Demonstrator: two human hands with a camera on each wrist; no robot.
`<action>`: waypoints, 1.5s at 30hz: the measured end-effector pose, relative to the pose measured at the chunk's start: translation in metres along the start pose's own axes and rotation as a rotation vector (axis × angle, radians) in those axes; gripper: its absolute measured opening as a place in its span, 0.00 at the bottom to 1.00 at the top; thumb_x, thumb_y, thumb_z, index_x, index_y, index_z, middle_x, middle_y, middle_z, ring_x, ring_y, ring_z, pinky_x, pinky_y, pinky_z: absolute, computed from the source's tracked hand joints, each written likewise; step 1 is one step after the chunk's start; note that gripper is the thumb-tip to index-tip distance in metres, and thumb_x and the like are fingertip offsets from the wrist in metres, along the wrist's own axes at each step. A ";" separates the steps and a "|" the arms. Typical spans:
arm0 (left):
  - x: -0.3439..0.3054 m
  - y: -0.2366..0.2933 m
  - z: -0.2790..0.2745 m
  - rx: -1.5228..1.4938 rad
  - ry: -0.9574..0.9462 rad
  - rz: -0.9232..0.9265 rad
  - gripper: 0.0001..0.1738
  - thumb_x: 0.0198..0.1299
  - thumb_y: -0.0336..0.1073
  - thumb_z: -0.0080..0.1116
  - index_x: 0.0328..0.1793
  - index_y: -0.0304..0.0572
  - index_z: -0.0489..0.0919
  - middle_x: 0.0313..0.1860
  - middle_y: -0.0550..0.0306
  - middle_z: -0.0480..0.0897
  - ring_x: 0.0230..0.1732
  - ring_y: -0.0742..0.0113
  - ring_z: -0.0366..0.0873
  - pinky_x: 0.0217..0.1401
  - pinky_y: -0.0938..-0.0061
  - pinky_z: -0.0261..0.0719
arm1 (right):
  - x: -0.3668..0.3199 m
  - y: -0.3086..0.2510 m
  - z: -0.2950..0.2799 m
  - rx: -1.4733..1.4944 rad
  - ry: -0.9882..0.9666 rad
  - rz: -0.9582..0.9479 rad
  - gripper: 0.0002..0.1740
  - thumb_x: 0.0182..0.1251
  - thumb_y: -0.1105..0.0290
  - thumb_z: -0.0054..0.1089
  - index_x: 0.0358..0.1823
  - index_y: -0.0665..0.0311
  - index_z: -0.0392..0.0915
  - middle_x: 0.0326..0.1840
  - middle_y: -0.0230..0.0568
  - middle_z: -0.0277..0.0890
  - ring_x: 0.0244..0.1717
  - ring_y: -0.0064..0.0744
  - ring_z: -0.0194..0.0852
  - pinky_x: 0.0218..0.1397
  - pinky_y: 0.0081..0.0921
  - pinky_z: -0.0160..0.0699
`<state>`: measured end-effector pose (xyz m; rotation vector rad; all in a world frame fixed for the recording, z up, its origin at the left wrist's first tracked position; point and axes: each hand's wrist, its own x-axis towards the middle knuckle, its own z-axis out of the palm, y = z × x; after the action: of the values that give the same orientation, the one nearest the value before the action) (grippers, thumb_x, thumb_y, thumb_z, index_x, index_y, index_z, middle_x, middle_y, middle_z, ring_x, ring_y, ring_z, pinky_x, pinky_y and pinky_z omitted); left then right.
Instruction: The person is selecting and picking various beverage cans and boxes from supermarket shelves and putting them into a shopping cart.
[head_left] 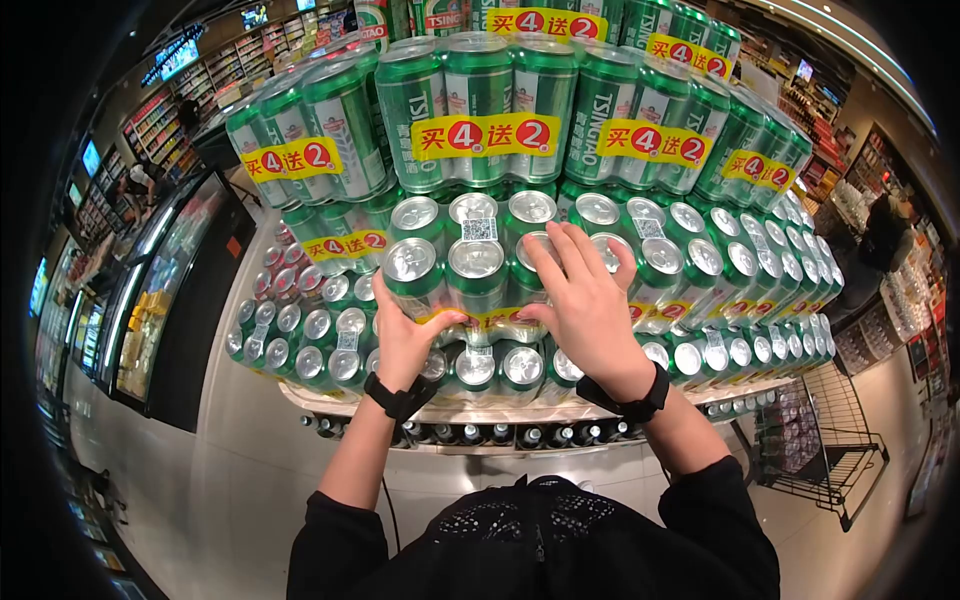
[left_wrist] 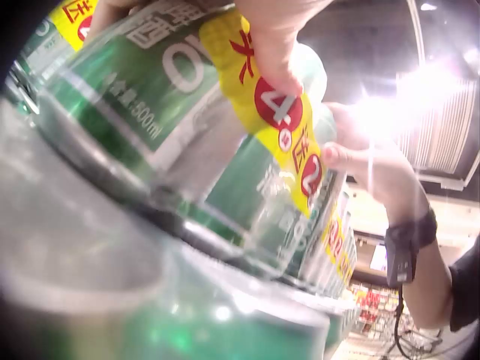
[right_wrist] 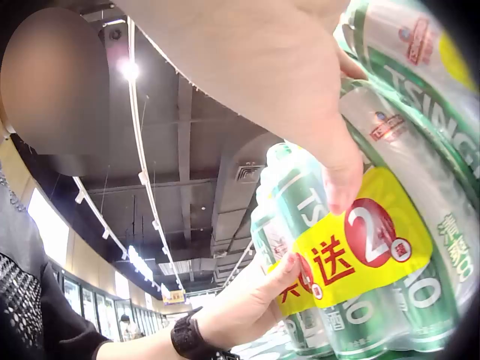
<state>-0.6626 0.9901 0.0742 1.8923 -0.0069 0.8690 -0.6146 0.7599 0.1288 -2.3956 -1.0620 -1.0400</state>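
A shrink-wrapped pack of green-and-silver beer cans [head_left: 478, 285] sits in front of me on the stacked packs, with a yellow promotional band around it. My left hand [head_left: 402, 338] grips its left side, thumb across the front near the band. My right hand [head_left: 592, 312] holds the right end, fingers spread over the can tops and thumb on the front. In the left wrist view the pack's bottom edge [left_wrist: 142, 191] shows close above other can tops. In the right wrist view, both thumbs lie against the yellow band [right_wrist: 352, 244].
More packs of beer cans [head_left: 484, 110] rise in tiers behind, with lower rows [head_left: 700, 355] on both sides. Dark bottles [head_left: 530, 437] line a shelf beneath the display edge. A shopping cart [head_left: 830, 440] stands at right, a refrigerated case [head_left: 150, 320] at left.
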 end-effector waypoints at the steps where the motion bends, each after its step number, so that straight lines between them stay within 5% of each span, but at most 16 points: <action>1: 0.000 0.005 0.001 -0.005 0.001 -0.001 0.57 0.37 0.34 0.82 0.68 0.32 0.53 0.56 0.44 0.77 0.55 0.56 0.78 0.59 0.65 0.75 | 0.000 0.001 0.001 0.003 0.009 -0.003 0.45 0.41 0.57 0.75 0.65 0.57 0.68 0.67 0.44 0.67 0.71 0.36 0.60 0.71 0.50 0.38; 17: -0.004 -0.004 0.007 0.044 0.077 0.079 0.54 0.36 0.40 0.83 0.65 0.36 0.58 0.54 0.44 0.78 0.52 0.54 0.78 0.56 0.64 0.75 | -0.033 0.000 -0.008 0.142 0.114 0.053 0.42 0.49 0.59 0.73 0.67 0.57 0.67 0.73 0.38 0.62 0.76 0.37 0.54 0.74 0.55 0.30; 27: 0.000 -0.007 0.001 0.093 -0.017 0.039 0.52 0.44 0.35 0.79 0.69 0.35 0.53 0.53 0.46 0.79 0.53 0.59 0.79 0.57 0.68 0.76 | -0.207 0.057 -0.089 0.110 0.183 0.262 0.23 0.53 0.71 0.69 0.53 0.56 0.76 0.61 0.37 0.75 0.69 0.44 0.63 0.70 0.42 0.45; 31: -0.017 0.006 0.004 0.288 0.169 0.155 0.58 0.50 0.38 0.76 0.76 0.31 0.44 0.73 0.36 0.59 0.73 0.50 0.59 0.74 0.61 0.55 | -0.302 0.107 -0.145 -0.100 0.181 0.485 0.20 0.57 0.71 0.66 0.53 0.57 0.76 0.61 0.38 0.74 0.69 0.44 0.62 0.70 0.40 0.46; 33: -0.045 0.047 0.014 0.262 0.298 0.265 0.52 0.55 0.37 0.71 0.76 0.33 0.46 0.75 0.37 0.56 0.76 0.50 0.54 0.76 0.57 0.49 | -0.368 0.152 -0.185 -0.280 0.192 0.587 0.20 0.58 0.69 0.65 0.53 0.57 0.76 0.62 0.38 0.72 0.69 0.43 0.62 0.70 0.39 0.46; 35: -0.093 0.097 0.037 0.236 0.353 0.185 0.45 0.60 0.35 0.65 0.76 0.35 0.50 0.75 0.41 0.57 0.76 0.51 0.55 0.75 0.56 0.51 | -0.459 0.218 -0.226 -0.420 0.174 0.704 0.20 0.59 0.68 0.64 0.54 0.58 0.75 0.63 0.39 0.71 0.69 0.43 0.62 0.69 0.41 0.49; 40: -0.216 0.141 0.129 0.311 0.217 0.193 0.34 0.63 0.32 0.59 0.73 0.39 0.58 0.75 0.48 0.59 0.74 0.53 0.58 0.74 0.56 0.56 | -0.718 0.384 -0.365 -0.849 -0.221 1.188 0.31 0.57 0.66 0.68 0.63 0.55 0.69 0.70 0.38 0.63 0.71 0.45 0.57 0.65 0.52 0.59; 44: -0.291 0.160 0.198 0.330 0.063 0.020 0.30 0.62 0.33 0.61 0.70 0.41 0.65 0.76 0.46 0.57 0.74 0.52 0.58 0.71 0.58 0.59 | -0.799 0.406 -0.433 -0.855 -0.658 1.388 0.47 0.48 0.68 0.76 0.71 0.46 0.60 0.79 0.32 0.49 0.75 0.45 0.52 0.68 0.62 0.58; 45: -0.306 0.169 0.212 0.349 0.016 -0.030 0.29 0.62 0.33 0.61 0.69 0.41 0.66 0.76 0.46 0.56 0.73 0.52 0.59 0.71 0.58 0.60 | -0.820 0.418 -0.443 -0.722 -0.882 1.383 0.59 0.40 0.65 0.82 0.75 0.38 0.52 0.83 0.30 0.38 0.77 0.49 0.46 0.70 0.66 0.57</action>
<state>-0.8322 0.6287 -0.0149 2.2027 0.1940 0.9090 -0.8979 -0.1757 -0.1664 -3.1236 1.0852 0.2475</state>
